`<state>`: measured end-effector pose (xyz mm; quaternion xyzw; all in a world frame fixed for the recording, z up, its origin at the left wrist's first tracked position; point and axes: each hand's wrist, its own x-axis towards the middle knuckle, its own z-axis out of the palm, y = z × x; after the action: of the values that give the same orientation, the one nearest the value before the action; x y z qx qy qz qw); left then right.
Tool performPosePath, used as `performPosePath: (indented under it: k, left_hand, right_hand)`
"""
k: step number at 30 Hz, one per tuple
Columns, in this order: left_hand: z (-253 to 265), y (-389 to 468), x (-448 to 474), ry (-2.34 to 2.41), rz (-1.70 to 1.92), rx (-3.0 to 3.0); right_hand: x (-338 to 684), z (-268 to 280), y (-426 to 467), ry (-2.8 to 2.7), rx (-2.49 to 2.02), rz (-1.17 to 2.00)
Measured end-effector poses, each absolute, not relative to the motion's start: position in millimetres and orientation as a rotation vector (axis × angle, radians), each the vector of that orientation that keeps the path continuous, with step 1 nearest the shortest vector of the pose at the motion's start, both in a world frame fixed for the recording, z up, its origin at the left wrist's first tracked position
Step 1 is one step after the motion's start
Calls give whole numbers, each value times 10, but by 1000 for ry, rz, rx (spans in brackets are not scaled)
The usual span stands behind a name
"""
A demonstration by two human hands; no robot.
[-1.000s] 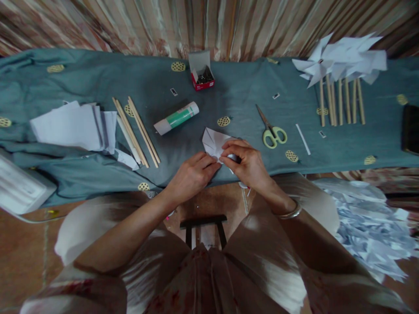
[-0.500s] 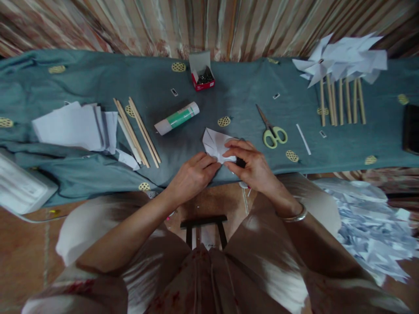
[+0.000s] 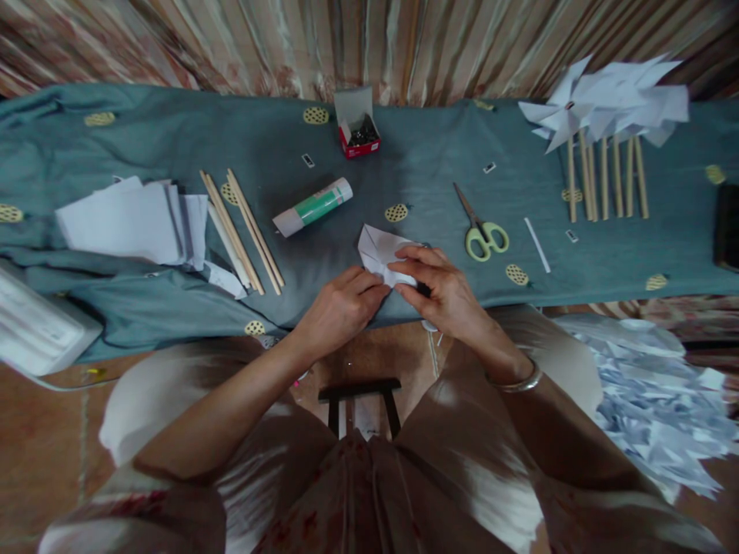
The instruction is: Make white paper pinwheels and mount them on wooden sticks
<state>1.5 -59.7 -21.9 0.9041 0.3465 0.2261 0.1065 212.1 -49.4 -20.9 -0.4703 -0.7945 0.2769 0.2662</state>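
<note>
A white piece of paper (image 3: 376, 248), creased and partly folded, lies at the front of the table between my hands. My left hand (image 3: 345, 308) pinches its near edge, fingers pressed together. Over the paper's right part, my right hand (image 3: 442, 291) is closed on it with thumb and fingertips; the fingers cover that side. Beyond the paper lies a white and green glue stick (image 3: 319, 206). Green-handled scissors (image 3: 485, 240) rest to the right of my right hand, with a thin white paper strip (image 3: 537, 245) farther right.
Wooden sticks (image 3: 254, 231) and stacked white paper (image 3: 124, 223) lie at left. An open red box (image 3: 361, 142) of small dark metal pieces stands at the back. Paper pinwheels (image 3: 606, 104) on sticks lie back right. Paper scraps (image 3: 658, 400) fill a bag below the table.
The fingers of my right hand have shifted slightly to the left over the paper. My left hand stays at the near edge.
</note>
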Motion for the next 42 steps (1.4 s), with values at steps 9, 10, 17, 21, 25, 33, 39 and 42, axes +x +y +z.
performPosePath:
  k: [9, 10, 17, 21, 25, 33, 39, 42]
  left_hand:
    - [-212, -597, 16, 1021, 677, 2693]
    - [-211, -597, 18, 1022, 682, 2697]
    - [-221, -599, 22, 1024, 674, 2707]
    - [-223, -597, 24, 1031, 671, 2709]
    - [-232, -595, 29, 1044, 680, 2705]
    - [-242, -583, 23, 1018, 708, 2698]
    - [-257, -595, 18, 1040, 703, 2695]
    - [-246, -609, 17, 1031, 692, 2699]
  right_hand:
    - [2124, -209, -487, -2220, -1232, 700]
    - [2123, -208, -486, -2225, -1234, 694]
    - [2119, -213, -516, -2312, -1230, 621]
    - [2064, -237, -598, -2349, -1289, 525]
    - [1989, -270, -651, -2388, -1294, 484]
    - [1956, -273, -620, -2358, -1268, 429]
    - [2082, -231, -494, -2176, -1315, 432]
    - [2146, -242, -403, -2148, -1381, 425]
